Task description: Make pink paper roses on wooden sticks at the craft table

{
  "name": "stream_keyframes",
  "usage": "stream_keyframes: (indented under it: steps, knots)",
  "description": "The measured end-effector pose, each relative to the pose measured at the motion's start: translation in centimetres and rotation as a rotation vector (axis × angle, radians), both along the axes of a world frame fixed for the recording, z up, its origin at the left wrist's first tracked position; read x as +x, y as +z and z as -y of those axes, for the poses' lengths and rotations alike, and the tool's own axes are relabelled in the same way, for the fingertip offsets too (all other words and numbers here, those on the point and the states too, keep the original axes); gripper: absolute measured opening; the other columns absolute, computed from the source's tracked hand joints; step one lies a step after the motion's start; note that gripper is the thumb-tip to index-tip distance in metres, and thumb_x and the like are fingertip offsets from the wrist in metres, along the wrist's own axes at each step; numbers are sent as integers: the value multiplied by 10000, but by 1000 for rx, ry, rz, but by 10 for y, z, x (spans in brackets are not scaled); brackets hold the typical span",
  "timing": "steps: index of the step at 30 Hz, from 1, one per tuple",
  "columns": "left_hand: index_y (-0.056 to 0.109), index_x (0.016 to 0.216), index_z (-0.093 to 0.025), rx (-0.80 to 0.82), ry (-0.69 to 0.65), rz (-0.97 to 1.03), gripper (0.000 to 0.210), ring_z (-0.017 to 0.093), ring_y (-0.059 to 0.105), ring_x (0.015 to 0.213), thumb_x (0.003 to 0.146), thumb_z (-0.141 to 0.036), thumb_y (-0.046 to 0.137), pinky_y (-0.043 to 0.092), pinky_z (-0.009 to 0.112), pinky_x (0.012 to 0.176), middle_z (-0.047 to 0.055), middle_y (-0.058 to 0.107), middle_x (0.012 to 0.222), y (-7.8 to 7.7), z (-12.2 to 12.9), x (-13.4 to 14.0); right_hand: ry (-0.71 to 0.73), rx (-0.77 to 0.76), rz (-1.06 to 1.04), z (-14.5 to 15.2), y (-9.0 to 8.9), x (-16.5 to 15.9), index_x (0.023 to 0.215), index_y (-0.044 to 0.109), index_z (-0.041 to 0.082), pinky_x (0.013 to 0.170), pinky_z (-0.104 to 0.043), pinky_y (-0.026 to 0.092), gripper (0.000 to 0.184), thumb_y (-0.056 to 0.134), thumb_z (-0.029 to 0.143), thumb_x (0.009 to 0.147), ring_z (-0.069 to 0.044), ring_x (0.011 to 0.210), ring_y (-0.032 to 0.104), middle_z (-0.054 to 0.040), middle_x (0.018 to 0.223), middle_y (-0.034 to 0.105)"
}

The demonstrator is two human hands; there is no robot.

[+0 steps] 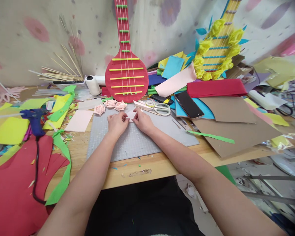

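My left hand (117, 125) and my right hand (144, 121) meet over the grey cutting mat (142, 141). Between them lies a small piece of pale pink paper (131, 115), its left edge pinched by my left fingers and its right edge by my right fingers. Several pink paper roses (120, 105) sit just beyond my left hand. A pair of scissors (163, 109) with pale handles rests past my right hand. Behind the mat stands a red banjo-shaped craft (127, 72) with yellow and green bars and white strings.
At the left are a blue glue gun (35, 119), red sheets (19, 183) and a green strip (64, 164). Pink paper sheets (79, 120) lie beside the mat. A phone (188, 104), brown cardboard (236, 131) and a yellow-flowered instrument craft (215, 54) occupy the right.
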State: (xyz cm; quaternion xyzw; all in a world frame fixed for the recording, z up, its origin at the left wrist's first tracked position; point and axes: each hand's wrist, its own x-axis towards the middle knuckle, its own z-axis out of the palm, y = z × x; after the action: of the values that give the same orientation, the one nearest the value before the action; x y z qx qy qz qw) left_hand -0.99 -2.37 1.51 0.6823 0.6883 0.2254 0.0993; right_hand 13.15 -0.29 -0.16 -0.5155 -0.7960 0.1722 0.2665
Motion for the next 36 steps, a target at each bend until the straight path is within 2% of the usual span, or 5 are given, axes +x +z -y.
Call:
stream_keyframes:
  steps: [6, 13, 24, 36]
  knots:
    - [567, 909, -216, 12, 12, -17, 183, 231, 576, 903, 751, -291, 516, 301, 402, 867, 28, 677, 812, -1, 0, 2, -14, -4, 6, -1, 0, -1, 1100, 398, 164, 678, -281, 394, 336, 493, 167, 778, -159, 770, 556, -34, 835, 613]
    - [544, 941, -205, 7, -2, -19, 228, 234, 564, 910, 726, -276, 524, 299, 401, 862, 21, 679, 820, 0, 5, 1, -1, 29, -60, 0, -2, 3, 1062, 401, 164, 710, -294, 404, 314, 471, 142, 757, -153, 832, 529, -69, 980, 550]
    - [552, 919, -222, 9, 21, -15, 203, 247, 555, 914, 732, -292, 516, 308, 401, 858, 16, 668, 792, -3, 4, 3, -4, 6, -80, 2, -3, 4, 1001, 402, 168, 698, -291, 403, 282, 465, 120, 731, -138, 772, 510, -57, 947, 531]
    - [592, 878, -240, 14, -41, -78, 164, 245, 540, 904, 752, -241, 488, 312, 406, 827, 30, 656, 802, -4, 4, 3, 10, 51, 20, 4, -2, 2, 977, 419, 174, 709, -300, 395, 225, 414, 109, 761, -168, 818, 522, -57, 895, 576]
